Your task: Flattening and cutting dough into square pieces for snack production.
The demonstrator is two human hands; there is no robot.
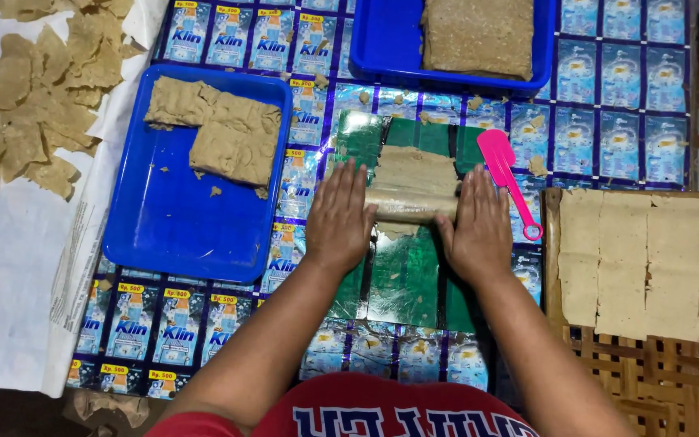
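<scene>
Head view shows both hands flat on a roller (411,204), which lies across a sheet of brown dough (414,171) on a green mat (406,279). The left hand (340,218) presses with open palm on the left end of the roller, fingers stretched forward; the right hand (479,225) does the same on the right end. Neither hand closes around anything; the palms only rest on top. The dough is in the middle of the table, between the two hands and a little in front of them. To roll well, I think the pressure should be equal on both ends, so that the sheet comes out with even thickness, and the palms should stay clear of the dough itself. A pink scraper (505,174) lies just right of the mat. On the left a blue tray (163,235) holds pieces of dough, and a second blue tray (382,48) at the top holds a large block. On the right, cut squares (649,251) lie on a woven rack (649,380). Thin broken pieces (34,97) lie on white paper at far left. The middle of the roller is hard to tell from the dough, the top tray and the rack are cut off by the frame, and the mat's near edge is hidden by the arms.
</scene>
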